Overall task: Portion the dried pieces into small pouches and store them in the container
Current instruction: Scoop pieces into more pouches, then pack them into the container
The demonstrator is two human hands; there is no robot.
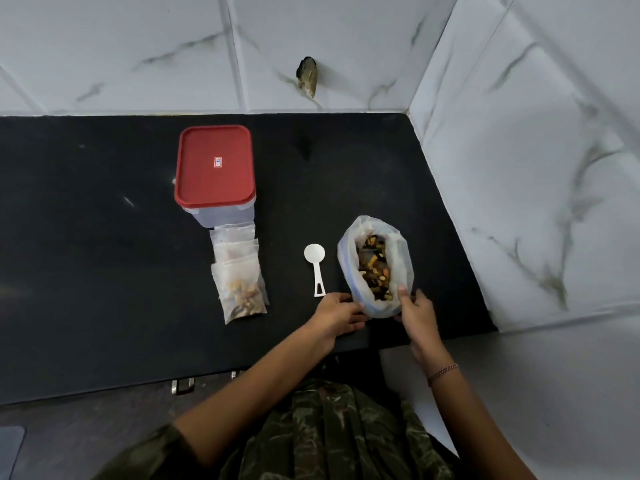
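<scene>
We saw both hands at the near edge of the open plastic bag, which stood on the black counter towards its right end, close to the corner of the marbled wall tiles. The left hand had its fingers curled against the bag's near-left rim, gripping the folded plastic there. The right hand pinched the near-right rim, thumb laid over the edge and the other fingers behind the outside wall; a thin bracelet circled that wrist. Inside the bag lay the dried pieces, a mix of dark, yellow and orange bits. Just left of the bag, apart from it, a white scoop lay flat with its bowl away from us and its handle end near the left hand. Further left we counted a small overlapping heap of clear pouches, the nearest pouch already holding some pieces. Behind the heap, touching it, stood the clear container, closed by its red lid.
</scene>
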